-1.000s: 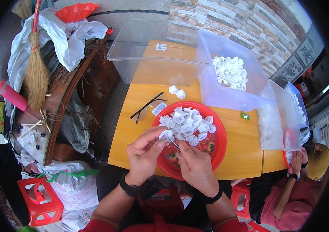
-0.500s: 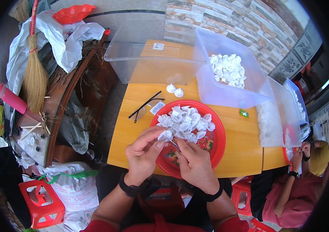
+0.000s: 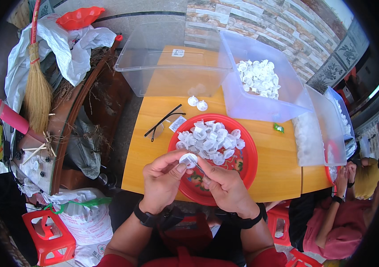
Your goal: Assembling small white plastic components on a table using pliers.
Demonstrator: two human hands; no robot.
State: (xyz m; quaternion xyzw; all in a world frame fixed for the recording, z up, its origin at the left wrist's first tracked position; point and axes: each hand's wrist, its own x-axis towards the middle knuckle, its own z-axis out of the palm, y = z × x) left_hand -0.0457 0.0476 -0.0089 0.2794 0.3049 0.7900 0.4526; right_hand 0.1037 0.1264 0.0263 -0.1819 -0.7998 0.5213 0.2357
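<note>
Between the thumb and fingers of my left hand (image 3: 160, 184) is a round white plastic piece (image 3: 188, 160), its flat face turned up. My right hand (image 3: 228, 187) pinches a thin metal tool (image 3: 200, 168) whose tip meets the edge of that piece; the tool's exact kind is hidden by my fingers. Both hands are over the near part of a red round tray (image 3: 253, 175) with a printed floral bottom. Just beyond my fingers, a heap of translucent white plastic pieces (image 3: 211, 140) lies in the tray.
Two white round pieces (image 3: 202, 106) and black-framed glasses (image 3: 163, 123) lie beyond the tray. Behind stand a clear bin (image 3: 171, 78) and a bluish bin (image 3: 265, 109) holding white pieces. A green packet (image 3: 278, 128) lies rightward. At right, another person's hands (image 3: 346, 174) are working.
The white piece has turned so its round face shows more fully. Both hands shifted slightly, and the metal tool stays against the piece. The whole view moved a little.
</note>
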